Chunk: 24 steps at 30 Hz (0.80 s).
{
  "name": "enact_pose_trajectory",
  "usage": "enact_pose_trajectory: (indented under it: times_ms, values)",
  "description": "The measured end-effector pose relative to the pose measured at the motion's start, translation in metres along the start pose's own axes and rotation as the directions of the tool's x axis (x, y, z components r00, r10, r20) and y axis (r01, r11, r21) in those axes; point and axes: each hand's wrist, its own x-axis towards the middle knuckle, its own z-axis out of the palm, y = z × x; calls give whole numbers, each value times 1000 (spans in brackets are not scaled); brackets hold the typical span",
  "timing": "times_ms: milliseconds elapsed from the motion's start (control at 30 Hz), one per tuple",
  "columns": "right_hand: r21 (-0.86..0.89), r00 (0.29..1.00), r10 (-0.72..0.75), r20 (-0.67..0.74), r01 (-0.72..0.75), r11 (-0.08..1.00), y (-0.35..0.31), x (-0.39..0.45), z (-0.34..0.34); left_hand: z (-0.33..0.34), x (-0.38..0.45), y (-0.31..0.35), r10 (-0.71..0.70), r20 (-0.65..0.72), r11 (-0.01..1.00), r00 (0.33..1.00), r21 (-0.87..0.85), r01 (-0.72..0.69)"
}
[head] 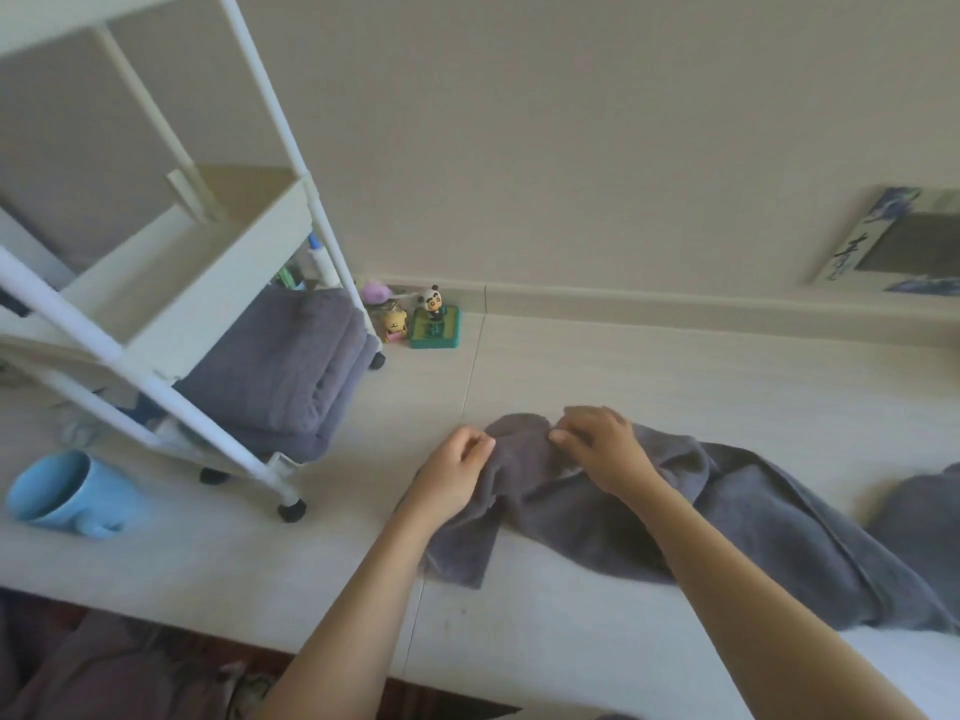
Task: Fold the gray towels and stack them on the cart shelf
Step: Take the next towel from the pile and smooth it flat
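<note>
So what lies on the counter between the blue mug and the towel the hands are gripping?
In the head view, between the blue mug and the crumpled gray towel stands the white cart's front caster; otherwise bare counter.

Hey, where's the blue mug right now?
In the head view the blue mug lies on its side at the far left of the white surface, just left of the cart and its front wheel.

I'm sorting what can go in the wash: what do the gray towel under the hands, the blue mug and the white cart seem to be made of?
Gray towel: soft napped fabric, likely terry or microfibre; it bunches and drapes limply, matte.
Blue mug, lying on its side: probably glazed ceramic, though smooth plastic is possible; faint sheen, thick rim.
White cart: looks like plastic trays on painted tube posts; smooth, even, slightly glossy surfaces.
</note>
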Motion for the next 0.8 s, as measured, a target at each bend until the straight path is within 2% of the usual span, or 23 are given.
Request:
enact_pose_trajectory:
  times_ms: [67,167,233,333,433,567,667,800]
  values:
    - [87,999,6,33,-9,996,-21,2,-21,-4,-4,9,16,30,993,999,-114,-12]
    - [47,1000,-10,-23,11,999,-41,9,-51,-1,-3,13,44,73,973,996,-227,-27]
    - [65,995,18,-102,-12,998,-52,11,-74,5,-3,19,62,85,968,994,-249,-39]
    - [192,972,71,-225,-27,981,-58,9,-106,19,-5,27,50,151,973,987,-229,-14]
    - [314,961,77,-264,11,949,-61,-1,-128,39,-5,34,61,222,967,973,-253,-3]
    - [463,954,83,-289,64,884,-59,-12,-141,62,-2,53,101,188,943,977,-332,-33]
    - [553,957,96,-275,76,830,-56,-21,-150,71,1,73,184,127,920,975,-370,-125]
    - [717,966,116,-232,89,691,-58,-37,-163,76,8,88,232,88,909,969,-375,-183]
